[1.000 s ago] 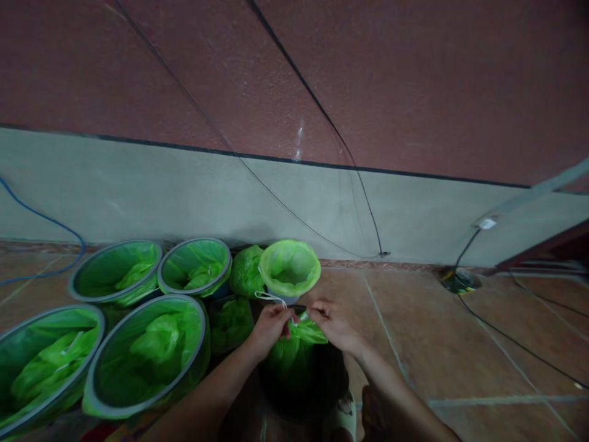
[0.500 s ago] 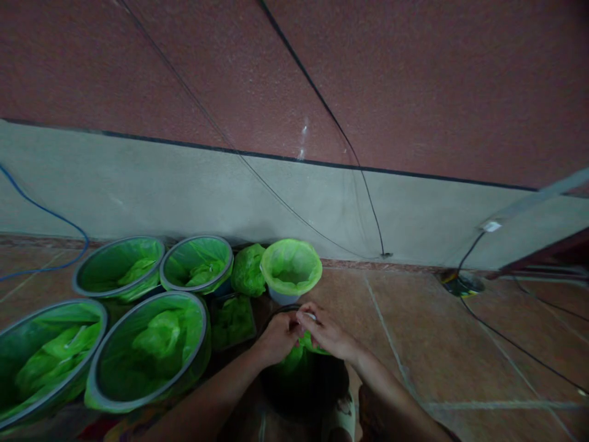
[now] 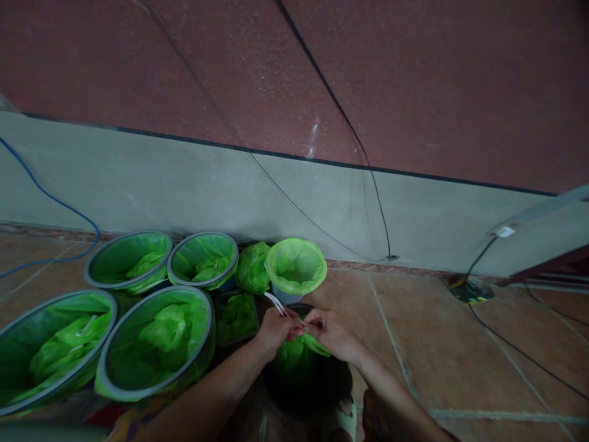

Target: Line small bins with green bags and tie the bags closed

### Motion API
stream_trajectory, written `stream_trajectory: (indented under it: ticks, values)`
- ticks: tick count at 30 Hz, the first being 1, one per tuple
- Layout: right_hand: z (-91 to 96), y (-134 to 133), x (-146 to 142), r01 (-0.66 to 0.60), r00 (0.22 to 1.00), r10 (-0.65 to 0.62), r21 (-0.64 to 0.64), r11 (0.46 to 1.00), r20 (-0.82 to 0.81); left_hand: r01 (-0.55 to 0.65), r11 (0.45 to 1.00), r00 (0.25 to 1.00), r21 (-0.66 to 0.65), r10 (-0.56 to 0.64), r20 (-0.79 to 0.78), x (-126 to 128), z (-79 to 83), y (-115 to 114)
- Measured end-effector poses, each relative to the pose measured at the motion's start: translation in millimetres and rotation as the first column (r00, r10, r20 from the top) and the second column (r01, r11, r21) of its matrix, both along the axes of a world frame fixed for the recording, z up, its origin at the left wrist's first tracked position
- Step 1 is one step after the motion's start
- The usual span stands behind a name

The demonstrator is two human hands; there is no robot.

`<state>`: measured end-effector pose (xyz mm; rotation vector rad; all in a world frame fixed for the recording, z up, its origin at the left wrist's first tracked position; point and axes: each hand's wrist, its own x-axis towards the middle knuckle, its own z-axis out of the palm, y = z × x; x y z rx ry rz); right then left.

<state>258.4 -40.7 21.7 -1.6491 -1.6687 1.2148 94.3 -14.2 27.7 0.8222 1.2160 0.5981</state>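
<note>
Both hands meet above a dark bucket (image 3: 338,380) on the floor between my legs. My left hand (image 3: 275,331) is closed on a white drawstring (image 3: 277,304), whose looped end sticks up past the fingers. Beside it, my right hand (image 3: 330,333) pinches at the gathered top of a green plastic bag (image 3: 294,359), close to where the white string crosses. The bag's lower part hangs into the dark bucket. Just beyond the hands stands a pale bucket (image 3: 297,267) lined with light green plastic.
Several grey-rimmed tubs (image 3: 156,344) with green bags inside stand to the left. A bundled green bag (image 3: 254,267) and a square container (image 3: 237,318) lie between them and the pale bucket. Cables run down the wall (image 3: 207,190), with a blue hose (image 3: 55,199) at left.
The white drawstring now stands out above my left hand. My hands have moved slightly apart over the bag, and the camera view has shifted a little.
</note>
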Motion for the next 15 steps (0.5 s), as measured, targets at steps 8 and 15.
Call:
stream_trajectory:
  ticks: [8,15]
  values:
    - [-5.2,-2.6,2.9,-0.056,0.994,0.055,0.008,0.998,0.090,0.168,0.924,0.981,0.344,-0.120,-0.155,-0.7,-13.5,4.8]
    - [-8.1,-3.6,3.7,-0.137,0.976,0.127,0.044,0.990,0.179,0.305,0.792,0.928,0.529,-0.123,-0.351,-0.1,-7.2,-2.8]
